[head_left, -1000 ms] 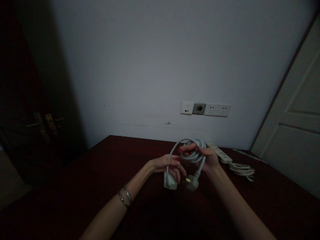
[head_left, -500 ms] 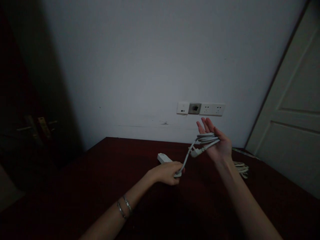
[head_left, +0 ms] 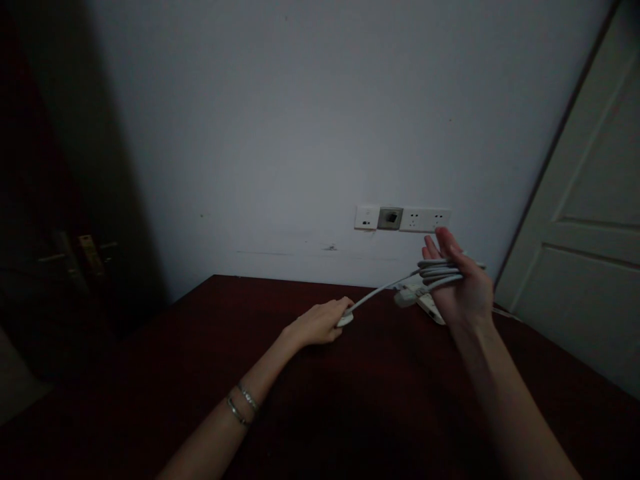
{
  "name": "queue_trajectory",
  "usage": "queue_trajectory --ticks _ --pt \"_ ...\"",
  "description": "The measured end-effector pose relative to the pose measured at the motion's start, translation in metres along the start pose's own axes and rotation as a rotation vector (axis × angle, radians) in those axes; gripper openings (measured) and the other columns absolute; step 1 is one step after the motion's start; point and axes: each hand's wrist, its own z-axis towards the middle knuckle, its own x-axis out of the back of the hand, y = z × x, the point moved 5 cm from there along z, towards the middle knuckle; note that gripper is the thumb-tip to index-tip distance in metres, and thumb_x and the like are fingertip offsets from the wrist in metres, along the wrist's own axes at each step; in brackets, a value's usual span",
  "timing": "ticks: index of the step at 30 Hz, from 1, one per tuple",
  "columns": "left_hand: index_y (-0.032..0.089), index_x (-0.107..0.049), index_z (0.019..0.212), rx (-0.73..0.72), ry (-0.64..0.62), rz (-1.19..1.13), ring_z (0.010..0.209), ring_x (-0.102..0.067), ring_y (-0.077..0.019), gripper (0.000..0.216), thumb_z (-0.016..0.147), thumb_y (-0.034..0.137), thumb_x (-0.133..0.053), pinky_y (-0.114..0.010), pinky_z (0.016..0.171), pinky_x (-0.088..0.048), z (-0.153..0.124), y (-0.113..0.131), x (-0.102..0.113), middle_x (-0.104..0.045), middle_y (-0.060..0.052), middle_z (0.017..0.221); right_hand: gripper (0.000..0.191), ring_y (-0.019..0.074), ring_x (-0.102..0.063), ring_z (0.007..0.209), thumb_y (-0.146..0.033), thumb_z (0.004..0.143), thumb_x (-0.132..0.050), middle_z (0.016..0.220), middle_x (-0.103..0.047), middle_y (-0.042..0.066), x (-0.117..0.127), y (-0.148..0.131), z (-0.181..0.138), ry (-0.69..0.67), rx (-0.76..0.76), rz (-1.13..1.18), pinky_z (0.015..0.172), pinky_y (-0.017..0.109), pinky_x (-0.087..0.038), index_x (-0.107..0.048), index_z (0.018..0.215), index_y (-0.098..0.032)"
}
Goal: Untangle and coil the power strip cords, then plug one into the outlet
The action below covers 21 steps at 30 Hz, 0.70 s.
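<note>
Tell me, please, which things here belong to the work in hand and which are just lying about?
In hand: white socket block gripped by the left hand; its grey cable, stretched across; cable coil looped over the open right hand; plug dangling below it.
Lying about: second power strip on the table; wall sockets; white door.

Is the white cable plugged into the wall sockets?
No, its plug hangs by the coil in the right hand, apart from the wall sockets.

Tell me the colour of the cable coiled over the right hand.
The cable is pale grey-white; head view shows it best.
</note>
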Motion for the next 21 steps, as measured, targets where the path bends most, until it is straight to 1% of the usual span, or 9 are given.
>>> queue_trajectory --ticks 2,4,6,7,9,12,16,18,21 --pt "0.022 -0.039 0.12 -0.043 0.025 -0.028 0.096 -0.053 -0.0186 0.048 0.074 0.015 -0.05 -0.03 0.079 -0.043 -0.003 0.008 0.018 -0.052 -0.007 0.112 0.026 0.0162 -0.041 0.124 -0.026 0.077 -0.055 0.135 -0.044 -0.003 0.014 0.009 0.008 0.054 0.005 -0.045 0.108 0.035 -0.027 -0.064 0.101 -0.028" --pt "0.023 -0.037 0.127 -0.068 0.02 0.011 0.094 -0.053 -0.0179 0.055 0.074 0.017 -0.05 -0.029 0.079 -0.043 -0.006 0.017 0.033 -0.05 -0.007 0.115 0.029 0.0165 -0.039 0.125 -0.026 0.074 -0.058 0.134 -0.045 -0.004 0.024 0.019 0.015 0.063 -0.006 -0.101 0.109 0.036 -0.026 -0.064 0.102 -0.029" --pt "0.024 -0.03 0.134 -0.071 0.003 0.103 0.092 -0.053 -0.0176 0.064 0.074 0.018 -0.05 -0.029 0.077 -0.042 -0.011 0.025 0.044 -0.05 -0.006 0.114 0.031 0.0176 -0.037 0.127 -0.027 0.072 -0.061 0.133 -0.047 -0.004 0.029 0.03 0.019 0.026 -0.038 -0.165 0.109 0.038 -0.024 -0.064 0.103 -0.03" --pt "0.025 -0.03 0.135 -0.072 -0.001 0.159 0.091 -0.053 -0.0179 0.065 0.073 0.018 -0.05 -0.029 0.077 -0.042 -0.013 0.03 0.05 -0.052 -0.006 0.111 0.033 0.0182 -0.036 0.127 -0.028 0.072 -0.061 0.132 -0.047 -0.003 0.029 0.036 0.02 -0.012 -0.063 -0.203 0.109 0.038 -0.023 -0.063 0.104 -0.03" --pt "0.026 -0.037 0.132 -0.07 0.007 0.273 0.091 -0.053 -0.0187 0.062 0.073 0.016 -0.049 -0.03 0.075 -0.041 -0.019 0.038 0.061 -0.055 -0.005 0.104 0.038 0.0198 -0.035 0.128 -0.029 0.072 -0.061 0.132 -0.048 -0.002 0.026 0.049 0.019 -0.128 -0.13 -0.29 0.109 0.039 -0.023 -0.061 0.11 -0.03" --pt "0.027 -0.047 0.125 -0.044 0.042 0.405 0.085 -0.054 -0.0189 0.055 0.072 0.014 -0.046 -0.03 0.071 -0.039 -0.028 0.048 0.078 -0.059 -0.005 0.094 0.047 0.0222 -0.035 0.128 -0.03 0.073 -0.06 0.133 -0.047 0.002 0.013 0.065 0.01 -0.348 -0.229 -0.428 0.107 0.041 -0.024 -0.055 0.12 -0.029" --pt "0.03 -0.051 0.122 -0.056 0.01 0.432 0.076 -0.053 -0.0171 0.054 0.071 0.014 -0.045 -0.029 0.064 -0.037 -0.04 0.066 0.089 -0.059 -0.004 0.086 0.052 0.0233 -0.037 0.127 -0.03 0.072 -0.061 0.134 -0.046 0.003 -0.015 0.076 -0.015 -0.594 -0.322 -0.613 0.108 0.042 -0.019 -0.054 0.122 -0.025" --pt "0.031 -0.052 0.121 -0.084 -0.01 0.404 0.075 -0.053 -0.0163 0.054 0.07 0.013 -0.044 -0.029 0.064 -0.037 -0.043 0.075 0.091 -0.06 -0.003 0.086 0.051 0.0233 -0.039 0.125 -0.028 0.072 -0.06 0.132 -0.048 0.004 -0.03 0.081 -0.032 -0.74 -0.42 -0.621 0.108 0.042 -0.02 -0.054 0.122 -0.024" --pt "0.033 -0.052 0.12 -0.111 0.011 0.361 0.081 -0.053 -0.0159 0.054 0.071 0.012 -0.043 -0.029 0.07 -0.038 -0.048 0.083 0.096 -0.06 -0.002 0.092 0.056 0.0247 -0.051 0.113 -0.022 0.067 -0.059 0.116 -0.061 0.007 -0.047 0.09 -0.059 -0.935 -0.633 -0.501 0.103 0.045 -0.028 -0.054 0.122 -0.018"
